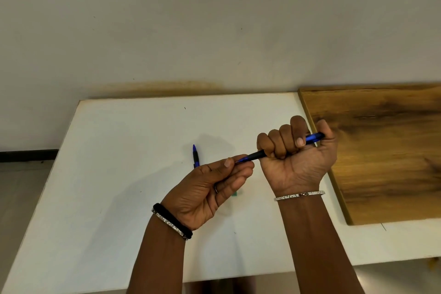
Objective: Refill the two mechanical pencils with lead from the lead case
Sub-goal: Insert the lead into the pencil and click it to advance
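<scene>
Two bare forearms come up from the bottom edge, each cut off below the elbow. Three wrist bands show: a black band and a sparkly bracelet on the left wrist, and one sparkly bangle on the right.

Left hand is curled palm-up, its thumb and forefinger pinched narrow at the tip of the held pencil; anything as thin as a lead between them is too small to make out. Under this hand a small green scrap peeks out, mostly hidden, so I cannot tell what it is.

Right hand is closed in a fist around the blue and black barrel of that pencil, thumb laid over the rear end, which pokes out toward the right. Most of the barrel is covered by the fingers.

Farther off, a second pencil lies on the white table, its lower part hidden behind the left hand. That makes two pencils. A wooden board lies on the table's right side, cut off by the frame.
</scene>
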The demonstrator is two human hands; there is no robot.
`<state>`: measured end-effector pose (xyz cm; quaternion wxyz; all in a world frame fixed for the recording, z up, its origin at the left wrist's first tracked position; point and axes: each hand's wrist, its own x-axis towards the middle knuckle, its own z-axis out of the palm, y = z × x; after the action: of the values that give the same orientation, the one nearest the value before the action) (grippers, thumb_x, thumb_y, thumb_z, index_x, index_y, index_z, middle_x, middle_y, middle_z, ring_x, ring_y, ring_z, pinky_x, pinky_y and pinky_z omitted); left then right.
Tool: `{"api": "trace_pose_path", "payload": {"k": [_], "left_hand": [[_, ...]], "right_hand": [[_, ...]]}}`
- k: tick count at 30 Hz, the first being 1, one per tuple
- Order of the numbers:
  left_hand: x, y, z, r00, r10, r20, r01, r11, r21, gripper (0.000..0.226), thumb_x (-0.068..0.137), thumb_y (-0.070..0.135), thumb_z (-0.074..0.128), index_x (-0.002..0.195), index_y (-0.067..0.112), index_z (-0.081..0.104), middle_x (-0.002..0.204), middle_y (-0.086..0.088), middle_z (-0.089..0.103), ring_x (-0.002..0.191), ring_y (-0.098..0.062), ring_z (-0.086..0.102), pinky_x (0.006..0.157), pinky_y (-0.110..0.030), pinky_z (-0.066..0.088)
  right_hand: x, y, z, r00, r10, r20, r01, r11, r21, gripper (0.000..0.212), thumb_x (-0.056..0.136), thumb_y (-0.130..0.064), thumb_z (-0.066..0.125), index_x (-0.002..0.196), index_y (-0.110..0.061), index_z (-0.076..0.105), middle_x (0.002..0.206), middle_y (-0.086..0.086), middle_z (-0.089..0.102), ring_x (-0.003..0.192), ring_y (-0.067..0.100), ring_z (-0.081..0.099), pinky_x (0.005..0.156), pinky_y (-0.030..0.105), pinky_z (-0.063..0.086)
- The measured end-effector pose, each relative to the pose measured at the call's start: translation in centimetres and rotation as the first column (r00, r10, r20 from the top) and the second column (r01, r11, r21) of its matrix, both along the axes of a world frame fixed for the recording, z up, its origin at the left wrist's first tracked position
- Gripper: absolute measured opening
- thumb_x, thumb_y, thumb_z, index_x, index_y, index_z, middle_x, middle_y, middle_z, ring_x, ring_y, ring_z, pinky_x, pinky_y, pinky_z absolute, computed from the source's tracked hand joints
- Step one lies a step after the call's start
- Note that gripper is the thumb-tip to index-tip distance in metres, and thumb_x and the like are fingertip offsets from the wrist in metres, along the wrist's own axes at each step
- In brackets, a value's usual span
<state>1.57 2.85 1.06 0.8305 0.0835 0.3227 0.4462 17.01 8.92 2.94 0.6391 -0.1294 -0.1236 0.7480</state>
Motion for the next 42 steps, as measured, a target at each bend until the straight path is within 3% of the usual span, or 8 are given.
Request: {"api": "trace_pose_path", "payload": {"k": [6,11,19,42], "left_hand": [[-0.02,-0.01,0.1,1.0,-0.004,0.02,0.004,1.0,0.004,0.029,0.079,0.015,0.064,0.104,0.003,0.074,0.111,-0.017,0.072,0.1,-0.019,0.071,0.073,-0.021,0.059],[-0.14,-0.06,0.29,1.0,-0.004,0.031,0.003,1.0,0.016,0.029,0.08,0.015,0.063,0.104,0.004,0.074,0.111,-0.016,0.072,0.099,-0.018,0.072,0.073,-0.021,0.059],[-0.03,-0.04,0.45,1.0,-0.007,0.019,0.006,1.0,0.023,0.03,0.077,0.015,0.065,0.104,0.004,0.074,0.109,-0.016,0.073,0.098,-0.018,0.072,0.072,-0.021,0.059],[-0.37,-0.21,0.36,1.0,-0.017,0.023,0.016,0.999,0.039,0.029,0.079,0.014,0.064,0.105,0.005,0.074,0.109,-0.014,0.073,0.098,-0.017,0.072,0.073,-0.02,0.058]], "right_hand": [[-0.02,0.0,0.01,1.0,-0.02,-0.009,0.02,1.0,-0.016,0.058,0.092,-0.051,0.025,0.048,-0.015,0.037,0.042,-0.004,0.016,0.038,0.012,0.01,0.044,0.023,0.02],[0.04,0.0,0.1,1.0,-0.012,-0.021,0.012,1.0,-0.003,0.048,0.086,-0.044,0.032,0.048,-0.015,0.037,0.043,-0.004,0.015,0.038,0.013,0.01,0.044,0.023,0.019],[0.11,0.09,-0.15,0.998,0.0,-0.07,-0.001,1.0,-0.012,0.058,0.094,-0.048,0.02,0.05,-0.015,0.037,0.043,-0.004,0.015,0.038,0.012,0.011,0.044,0.022,0.021],[-0.07,-0.02,-0.29,0.995,0.021,-0.1,-0.022,1.0,-0.009,0.055,0.093,-0.047,0.025,0.05,-0.015,0.038,0.043,-0.004,0.017,0.039,0.012,0.013,0.043,0.023,0.023]]}}
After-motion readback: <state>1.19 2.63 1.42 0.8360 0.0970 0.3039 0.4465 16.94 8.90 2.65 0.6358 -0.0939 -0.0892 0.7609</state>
